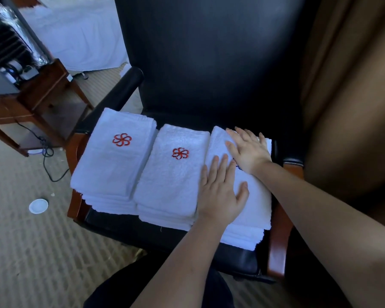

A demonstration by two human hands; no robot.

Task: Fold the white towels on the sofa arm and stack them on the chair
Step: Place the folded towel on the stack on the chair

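Fingers (pixel 216 167) of the left hand (pixel 220 194) and right hand (pixel 250 152) lie straight and slightly apart, pressing flat on the right towel stack (pixel 249 223) on the chair (pixel 209 63) seat, at 3 o'clock from the middle stack (pixel 171 174). Its lower layers jut out toward 6 o'clock, so an uneven push could probably slide the folds askew or off the seat's front.
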